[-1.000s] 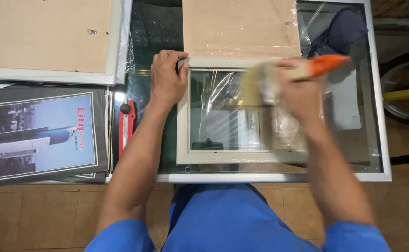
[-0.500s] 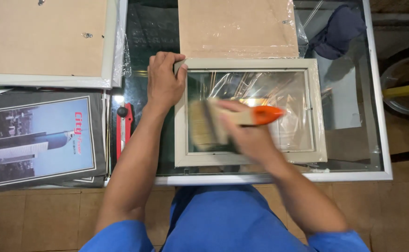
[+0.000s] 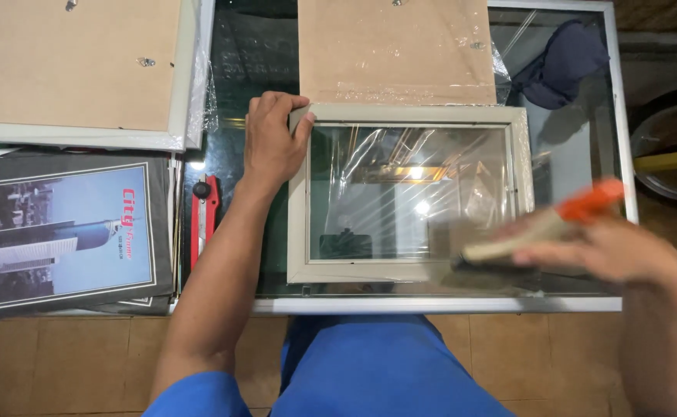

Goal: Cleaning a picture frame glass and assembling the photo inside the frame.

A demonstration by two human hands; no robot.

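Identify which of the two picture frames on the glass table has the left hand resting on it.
The small cream frame with bare glass; the left hand grips its top-left corner. The other lies face-down.

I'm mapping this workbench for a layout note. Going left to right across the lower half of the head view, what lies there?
City poster → red utility knife → left hand gripping the pale picture frame → right hand holding the orange-handled brush.
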